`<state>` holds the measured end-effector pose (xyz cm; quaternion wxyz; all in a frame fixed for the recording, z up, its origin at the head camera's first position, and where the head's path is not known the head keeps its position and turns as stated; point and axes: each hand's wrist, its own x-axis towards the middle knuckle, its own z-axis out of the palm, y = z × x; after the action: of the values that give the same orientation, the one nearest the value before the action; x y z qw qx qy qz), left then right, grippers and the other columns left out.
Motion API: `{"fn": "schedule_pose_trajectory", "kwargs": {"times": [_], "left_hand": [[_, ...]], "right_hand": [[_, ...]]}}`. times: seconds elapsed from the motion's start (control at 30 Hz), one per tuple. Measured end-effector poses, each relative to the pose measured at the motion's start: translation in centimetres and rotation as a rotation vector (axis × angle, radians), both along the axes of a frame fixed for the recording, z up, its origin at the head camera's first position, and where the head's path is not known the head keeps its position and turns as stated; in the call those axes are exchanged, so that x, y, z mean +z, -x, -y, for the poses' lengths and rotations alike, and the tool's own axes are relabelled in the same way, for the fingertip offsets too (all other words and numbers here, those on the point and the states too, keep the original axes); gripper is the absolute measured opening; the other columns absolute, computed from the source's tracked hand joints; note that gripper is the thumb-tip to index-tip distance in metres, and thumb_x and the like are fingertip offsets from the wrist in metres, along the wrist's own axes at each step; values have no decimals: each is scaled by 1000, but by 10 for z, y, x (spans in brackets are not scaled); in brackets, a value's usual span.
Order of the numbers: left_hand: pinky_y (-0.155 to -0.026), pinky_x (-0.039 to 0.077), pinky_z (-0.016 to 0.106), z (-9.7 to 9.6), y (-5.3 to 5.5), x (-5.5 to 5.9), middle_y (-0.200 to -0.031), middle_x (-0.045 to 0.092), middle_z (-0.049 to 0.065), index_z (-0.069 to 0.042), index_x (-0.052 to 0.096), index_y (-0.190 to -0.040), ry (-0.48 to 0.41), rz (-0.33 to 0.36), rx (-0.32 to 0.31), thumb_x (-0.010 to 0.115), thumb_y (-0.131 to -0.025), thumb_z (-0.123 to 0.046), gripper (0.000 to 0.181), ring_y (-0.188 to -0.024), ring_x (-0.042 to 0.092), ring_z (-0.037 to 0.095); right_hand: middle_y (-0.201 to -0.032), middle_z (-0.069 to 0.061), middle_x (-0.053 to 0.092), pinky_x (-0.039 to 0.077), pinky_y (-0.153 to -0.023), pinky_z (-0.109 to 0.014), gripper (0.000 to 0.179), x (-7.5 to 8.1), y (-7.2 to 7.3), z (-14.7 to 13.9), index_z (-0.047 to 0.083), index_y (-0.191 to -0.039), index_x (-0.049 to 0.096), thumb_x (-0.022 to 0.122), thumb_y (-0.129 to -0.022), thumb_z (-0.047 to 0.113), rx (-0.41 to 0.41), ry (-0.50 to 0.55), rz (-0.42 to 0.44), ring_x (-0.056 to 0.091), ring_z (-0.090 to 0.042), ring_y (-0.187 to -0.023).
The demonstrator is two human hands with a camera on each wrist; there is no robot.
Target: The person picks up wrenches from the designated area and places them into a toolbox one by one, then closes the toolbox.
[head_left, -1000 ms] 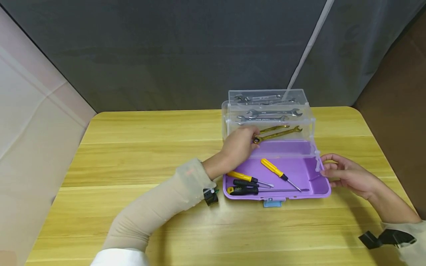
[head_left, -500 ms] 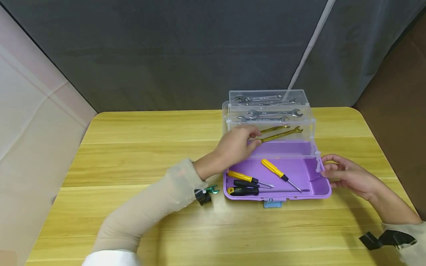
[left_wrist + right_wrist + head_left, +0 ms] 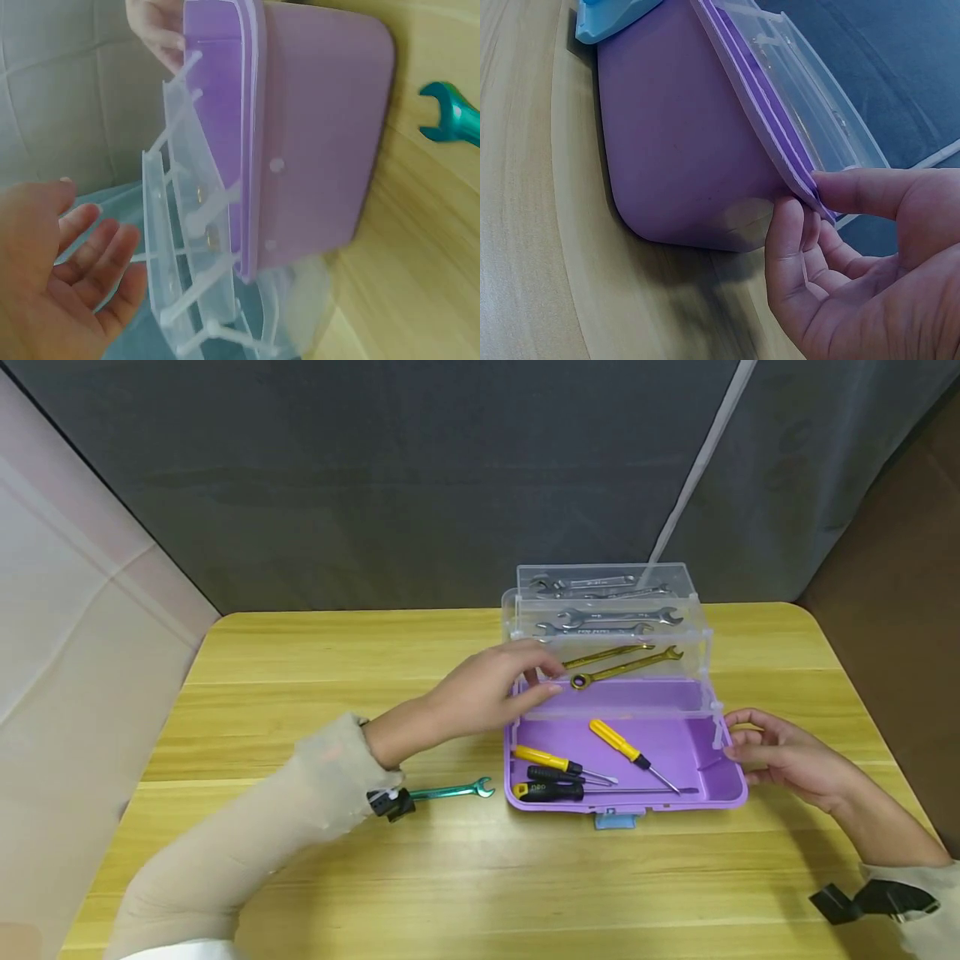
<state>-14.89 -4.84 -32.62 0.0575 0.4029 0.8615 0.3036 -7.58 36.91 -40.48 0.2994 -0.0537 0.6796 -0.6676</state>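
An opened purple toolbox stands on the table, its clear trays raised in tiers behind. My left hand, empty and with fingers loosely bent, hovers at the left side of the lowest tray. In that tray lie a gold combination wrench and a second gold wrench. My right hand pinches the box's right rim between thumb and fingers, plainly seen in the right wrist view, where the purple wall shows. A green wrench lies on the table beneath my left forearm, its far end hidden.
Several silver wrenches rest in the upper trays. Inside the box base are a yellow screwdriver, another yellow screwdriver and black-handled screwdrivers. A blue latch sticks out in front. A dark curtain hangs behind the table.
My left hand has let go of the gold wrench in the lowest tray and drawn back left, uncovering the wrench's ring end and more of the green wrench. My right hand has stayed put.
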Motion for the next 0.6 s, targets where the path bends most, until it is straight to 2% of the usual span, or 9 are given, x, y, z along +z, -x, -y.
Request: {"fn": "schedule_pose_trajectory", "kwargs": {"times": [0.13,0.23,0.4,0.6], "left_hand": [[-86,53,32,14,-3,4,-129,65,1,-9,66,-131,-1,21,-34,68,-100,-26,36,-105,63,13],[-96,51,34,24,-8,6,-134,63,1,-10,63,-136,17,36,-51,69,-99,-27,41,-115,61,16],[-112,41,38,42,-15,3,-142,59,5,-9,60,-139,62,2,-76,67,-101,-31,45,-132,53,19],[-114,39,42,64,-22,-5,-145,57,9,-7,59,-140,74,-19,-77,68,-100,-31,47,-136,51,23]], "right_hand": [[-102,0,70,58,-75,-34,32,0,0,0,17,-123,52,48,-102,-7,4,2,-1,69,-16,-91],[-102,0,70,58,-76,-34,32,0,0,0,17,-123,52,48,-102,-7,4,1,-1,69,-16,-91],[-102,-1,71,58,-75,-34,32,-1,0,-1,17,-122,52,48,-102,-7,1,2,2,69,-16,-91],[-102,0,70,58,-76,-34,32,0,0,0,17,-123,51,48,-102,-7,1,-1,-1,69,-16,-91]]}}
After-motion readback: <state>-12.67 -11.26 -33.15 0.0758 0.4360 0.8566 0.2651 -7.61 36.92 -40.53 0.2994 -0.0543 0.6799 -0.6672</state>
